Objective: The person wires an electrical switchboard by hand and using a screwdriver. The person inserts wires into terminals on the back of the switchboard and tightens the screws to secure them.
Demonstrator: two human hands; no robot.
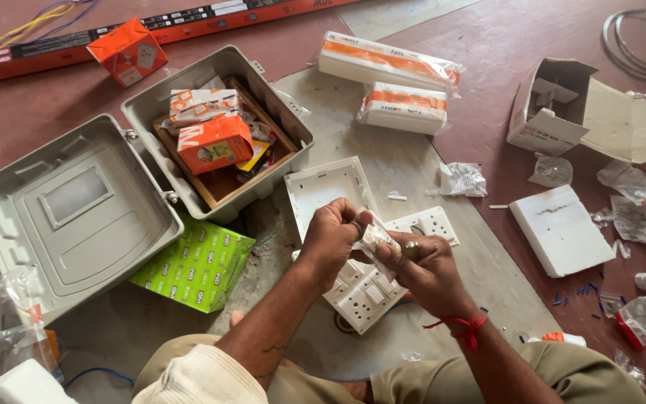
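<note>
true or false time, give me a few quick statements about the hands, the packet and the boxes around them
1. Both hands, left hand and right hand, grip a small clear packet. True.
2. The grey case is closed. False: its lid lies open and orange boxes sit inside.
3. A green box lies beside the case. True.
4. The switch plate is held up in the right hand. False: it lies on the floor under the hands.
5. A red thread circles the right wrist. True.
</note>
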